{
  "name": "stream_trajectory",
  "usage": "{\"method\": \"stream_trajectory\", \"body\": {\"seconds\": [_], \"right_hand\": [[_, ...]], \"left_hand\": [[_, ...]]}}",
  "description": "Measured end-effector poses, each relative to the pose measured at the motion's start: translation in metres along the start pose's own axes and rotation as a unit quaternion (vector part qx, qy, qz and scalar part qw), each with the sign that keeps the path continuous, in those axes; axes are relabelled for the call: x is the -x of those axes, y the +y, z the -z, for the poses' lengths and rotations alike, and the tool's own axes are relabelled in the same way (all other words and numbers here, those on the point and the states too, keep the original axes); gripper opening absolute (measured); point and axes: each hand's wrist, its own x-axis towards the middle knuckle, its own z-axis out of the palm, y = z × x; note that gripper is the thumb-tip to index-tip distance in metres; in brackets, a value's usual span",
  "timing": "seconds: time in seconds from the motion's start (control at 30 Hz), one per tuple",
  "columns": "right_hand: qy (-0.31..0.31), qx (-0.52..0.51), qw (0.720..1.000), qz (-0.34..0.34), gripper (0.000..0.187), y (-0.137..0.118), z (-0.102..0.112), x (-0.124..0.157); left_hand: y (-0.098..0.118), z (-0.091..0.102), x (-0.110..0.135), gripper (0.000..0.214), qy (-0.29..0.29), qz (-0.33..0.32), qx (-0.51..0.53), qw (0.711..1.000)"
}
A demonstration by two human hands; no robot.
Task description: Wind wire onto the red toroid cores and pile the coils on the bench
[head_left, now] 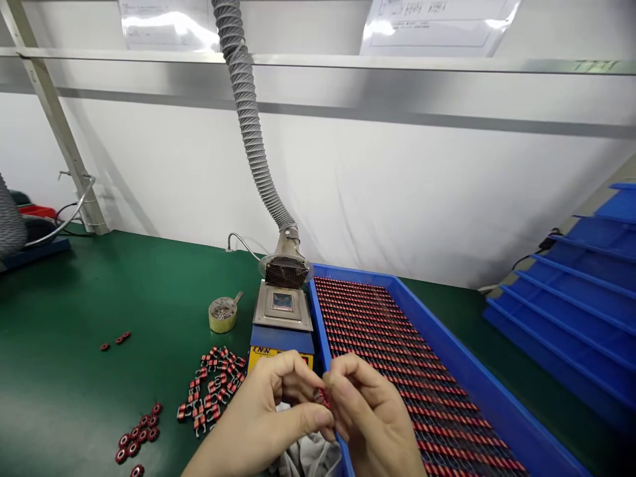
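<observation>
In front of the solder pot, my left hand (285,407) and my right hand (365,411) meet. Between their fingertips is a small red wire-wound coil (322,397), mostly covered by the fingers. Both hands are closed on it in a pinch. To the left of my left hand lies a loose heap of red coils with bent wire legs (213,384). Farther left on the green bench sits a group of round red ring coils (139,434). A grey cloth (315,457) shows under my hands.
A blue tray (467,351) holding many rows of red coils stands at right. The solder pot (283,305) sits below an extraction hose (253,139). Left of it is a small round tin (222,317) with a stick in it. Blue trays (571,291) are stacked far right.
</observation>
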Motion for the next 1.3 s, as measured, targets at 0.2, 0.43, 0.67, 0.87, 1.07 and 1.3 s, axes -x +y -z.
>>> {"method": "stream_trajectory", "body": {"seconds": [0.2, 0.43, 0.67, 0.87, 1.07, 1.3], "right_hand": [[-0.011, 0.012, 1.0, 0.012, 0.026, -0.009, -0.002, 0.0], [0.001, 0.093, 0.996, 0.007, 0.024, -0.008, -0.005, 0.004], [0.023, 0.119, 0.992, 0.027, 0.032, -0.008, -0.01, 0.005], [-0.027, 0.122, 0.992, 0.027, 0.026, -0.009, -0.003, 0.004], [0.01, 0.153, 0.987, 0.039, 0.035, -0.011, -0.007, 0.007], [-0.002, 0.037, 0.999, 0.017, 0.033, -0.005, -0.011, 0.007]], "left_hand": [[0.002, 0.0, 0.002, 0.036, 0.003, -0.01, 0.047, 0.999], [0.003, 0.003, 0.002, 0.018, 0.043, -0.033, 0.005, 0.998], [0.001, 0.003, 0.002, 0.023, 0.037, -0.041, -0.004, 0.998], [-0.001, 0.006, 0.002, 0.028, -0.012, -0.03, 0.061, 0.998], [-0.001, 0.006, 0.003, 0.026, 0.011, -0.03, 0.047, 0.998], [-0.008, 0.004, -0.003, 0.031, -0.06, -0.033, 0.156, 0.985]]}}
